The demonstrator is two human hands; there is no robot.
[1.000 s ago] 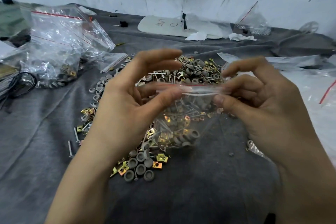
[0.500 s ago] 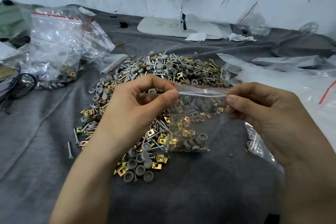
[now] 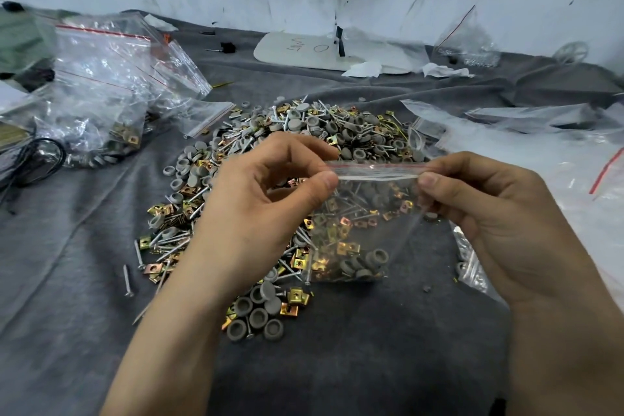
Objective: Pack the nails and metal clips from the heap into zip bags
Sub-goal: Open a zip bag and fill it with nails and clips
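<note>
Over the near edge of the heap (image 3: 270,135): the zip bag (image 3: 364,223) hung upright between both hands, and its bottom was at or just above the grey cloth of the desk (image 3: 67,263). I could not tell which.
Bag contents: nails, gold-coloured metal clips and a few grey caps, settled in the lower half.
Left hand (image 3: 256,213): thumb and forefinger pinched the left end of the seal strip (image 3: 374,176); the other fingers (image 3: 297,142) were curled loosely above.
Right hand (image 3: 489,213): thumb and forefinger pinched the right end in the same way.
Seal strip: its long axis ran level, left to right, and was pulled taut between the two pinches. Whether it was pressed closed could not be told.
Deciding relation: the free middle of the strip lay directly between the two hands, neither nearer. Sealing would likely mean sliding a pinch inward along that axis.
Around: filled bags (image 3: 101,94) lay at far left, well apart.
</note>
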